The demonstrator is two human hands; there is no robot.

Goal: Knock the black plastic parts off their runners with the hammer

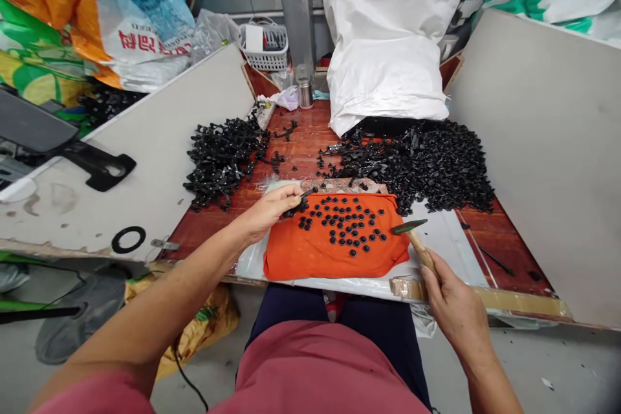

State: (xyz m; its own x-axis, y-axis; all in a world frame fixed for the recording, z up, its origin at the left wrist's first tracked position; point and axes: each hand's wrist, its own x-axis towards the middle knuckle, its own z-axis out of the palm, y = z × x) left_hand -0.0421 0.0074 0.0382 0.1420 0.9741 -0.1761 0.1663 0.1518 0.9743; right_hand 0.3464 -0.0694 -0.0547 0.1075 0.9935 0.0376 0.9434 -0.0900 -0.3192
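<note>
My left hand [279,205] is closed on small black plastic parts [297,208] above the left part of an orange cloth [291,259]. Their exact kind is too small to make out. Round black caps [352,252] lie spread over the cloth, most of them near its middle. At the cloth's right edge, my right hand [449,288] is wrapped round the wooden handle of a hammer [418,242]. The hammer's narrow dark head hovers over or rests at that edge; I cannot tell which.
Black plastic parts are heaped at the left [220,158], and a larger heap [431,162] lies at the right below a white sack [385,32]. Pale boards [543,142] wall both sides. A metal cup [305,92] and a white basket [264,58] stand behind.
</note>
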